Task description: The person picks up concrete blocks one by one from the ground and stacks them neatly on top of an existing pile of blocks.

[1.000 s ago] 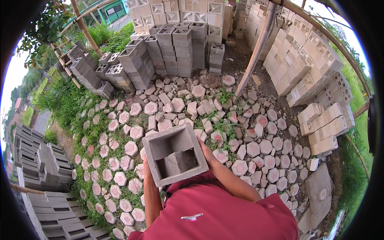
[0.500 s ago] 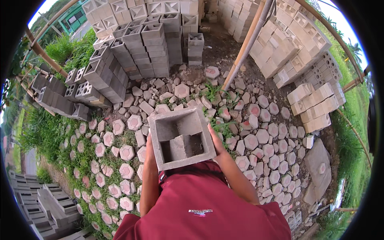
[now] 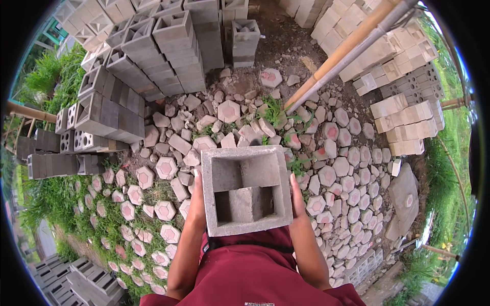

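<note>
A grey, square concrete block [image 3: 247, 232] with a hollow, divided inside is held up in front of my waist, its open face turned toward me. My left hand [image 3: 198, 201] presses flat against its left side, and my right hand [image 3: 298, 201] presses against the opposite side. Thumbs or fingertips show along the edges; the other fingers are hidden behind the block. Below it spread hexagonal pavers and broken stones.
Ahead on the left rise stacks of hollow blocks [image 3: 173, 48], with a short stack [image 3: 245, 46] beside them. A slanting bamboo pole [image 3: 337, 64] stands ahead on the right. More block stacks [image 3: 403, 120] line the right side. Hexagonal pavers [image 3: 228, 111] and rubble make the ground uneven.
The block, still between both hands, appears lower and slightly right in view, and less tilted. The stacks ahead look nearer as my view has shifted.
</note>
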Tool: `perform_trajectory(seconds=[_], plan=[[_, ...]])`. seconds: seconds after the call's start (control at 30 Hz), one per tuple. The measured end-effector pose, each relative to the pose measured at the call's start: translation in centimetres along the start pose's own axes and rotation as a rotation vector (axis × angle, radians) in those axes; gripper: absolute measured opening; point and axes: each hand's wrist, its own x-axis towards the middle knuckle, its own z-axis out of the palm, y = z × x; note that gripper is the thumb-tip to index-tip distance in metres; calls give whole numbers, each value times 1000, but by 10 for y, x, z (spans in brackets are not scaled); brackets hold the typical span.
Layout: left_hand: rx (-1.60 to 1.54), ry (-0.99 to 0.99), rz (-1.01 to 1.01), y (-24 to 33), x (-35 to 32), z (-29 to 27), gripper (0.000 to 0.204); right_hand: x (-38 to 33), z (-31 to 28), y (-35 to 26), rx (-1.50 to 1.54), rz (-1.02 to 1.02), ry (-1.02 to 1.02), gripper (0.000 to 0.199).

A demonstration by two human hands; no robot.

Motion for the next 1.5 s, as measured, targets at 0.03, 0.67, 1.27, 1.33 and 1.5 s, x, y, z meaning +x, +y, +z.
perform_trajectory(seconds=[0.03,0.67,1.27,1.33,1.5], plan=[[-48,-35,-97,2,22,-4,72,22,-7,-5,18,54,7,60],[-322,295,-304,-29,462,-1,66,480,-54,-156,-382,216,348,42],[-175,211,-377,131,777,78,70,746,16,-302,-346,-84,475,36],[-210,164,-399,147,803,80,71,761,19,-305,-393,-119,513,36],[-73,126,-387,186,856,100,79,813,40,-322,-258,-201,468,41]])
